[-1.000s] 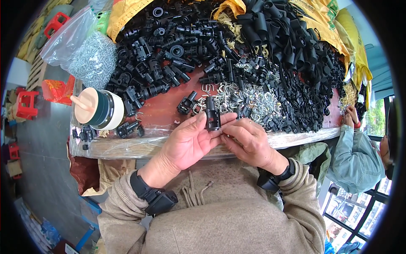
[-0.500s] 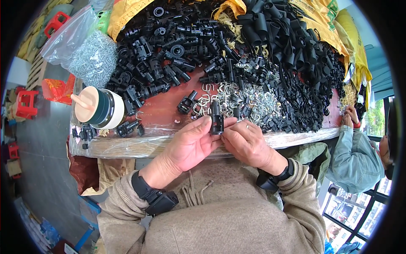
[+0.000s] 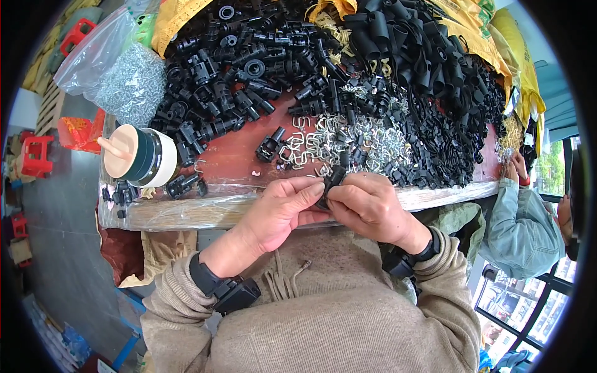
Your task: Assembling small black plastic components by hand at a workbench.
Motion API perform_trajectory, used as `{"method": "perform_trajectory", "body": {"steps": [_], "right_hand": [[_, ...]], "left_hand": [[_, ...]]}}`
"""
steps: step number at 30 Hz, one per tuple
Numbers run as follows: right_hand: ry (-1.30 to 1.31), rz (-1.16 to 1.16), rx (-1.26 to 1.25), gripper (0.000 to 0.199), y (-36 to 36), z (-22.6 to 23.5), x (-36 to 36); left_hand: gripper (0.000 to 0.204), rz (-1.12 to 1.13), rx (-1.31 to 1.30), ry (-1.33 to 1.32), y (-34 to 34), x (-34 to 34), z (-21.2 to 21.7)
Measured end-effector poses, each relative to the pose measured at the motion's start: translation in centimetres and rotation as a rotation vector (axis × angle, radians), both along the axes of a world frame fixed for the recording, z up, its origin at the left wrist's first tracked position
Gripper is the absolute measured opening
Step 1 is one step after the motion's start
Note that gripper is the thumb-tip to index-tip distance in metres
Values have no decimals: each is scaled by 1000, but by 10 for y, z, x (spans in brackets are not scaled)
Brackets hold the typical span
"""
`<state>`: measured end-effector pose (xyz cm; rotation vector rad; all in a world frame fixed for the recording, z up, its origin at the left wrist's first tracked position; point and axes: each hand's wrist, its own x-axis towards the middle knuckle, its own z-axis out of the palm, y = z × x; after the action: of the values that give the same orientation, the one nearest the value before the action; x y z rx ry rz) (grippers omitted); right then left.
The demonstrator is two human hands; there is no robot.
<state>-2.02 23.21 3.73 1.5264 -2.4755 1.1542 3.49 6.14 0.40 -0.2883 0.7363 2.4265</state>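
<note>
Pinching one black part (image 3: 336,176) between my left hand (image 3: 280,208) and my right hand (image 3: 370,208), both closed on it, I hold it over the near edge of the table (image 3: 230,155), beside the silvery hooks (image 3: 320,140).

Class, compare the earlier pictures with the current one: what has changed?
The black part has tipped, its top end now leaning right; the right hand has moved leftward over it, covering much of it. Nothing is visibly let go: the left hand keeps its hold. The cup stayed put.
</note>
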Motion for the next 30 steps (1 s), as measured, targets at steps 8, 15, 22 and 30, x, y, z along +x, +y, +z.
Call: {"method": "perform_trajectory", "body": {"steps": [8, 15, 22, 30], "right_hand": [[-48, 8, 116, 12, 0, 0, -2], [-128, -10, 162, 11, 0, 2, -1], [-251, -31, -4, 9, 3, -2, -9], [271, -494, 314, 18, 49, -27, -50]], "left_hand": [[26, -33, -121, 10, 1, 1, 1], [27, -80, -183, 22, 2, -1, 2], [26, -66, -167, -12, 1, -4, 2], [22, -32, -105, -19, 3, -11, 6]]}}
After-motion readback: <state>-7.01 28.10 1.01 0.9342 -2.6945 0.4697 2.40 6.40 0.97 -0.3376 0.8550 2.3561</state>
